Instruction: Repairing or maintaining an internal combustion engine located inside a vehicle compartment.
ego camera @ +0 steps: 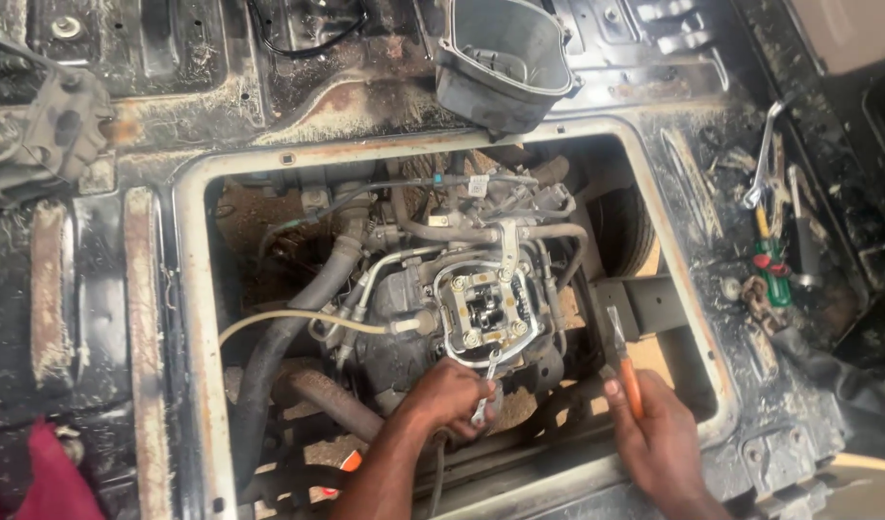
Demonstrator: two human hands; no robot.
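Vehicle repair workshop, exposed engine (481, 308) under rusty floor hatch (197, 289), scattered tools (774, 231)

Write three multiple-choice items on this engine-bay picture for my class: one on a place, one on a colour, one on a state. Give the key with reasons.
1. Where do the spare tools lie?
A. on the floor panel right of the opening
B. inside the opening
C. on the red cloth

2. What colour are the handles of the pliers?
A. blue
B. orange
C. white

3. What is the state of the engine top?
A. covered
B. wrapped in cloth
C. uncovered, with its parts showing

Key: 1 A, they rest on the dirty floor panel beside the opening. 2 B, orange shows above the right hand. 3 C, the inner parts show, while the left hand holds a wrench just below.
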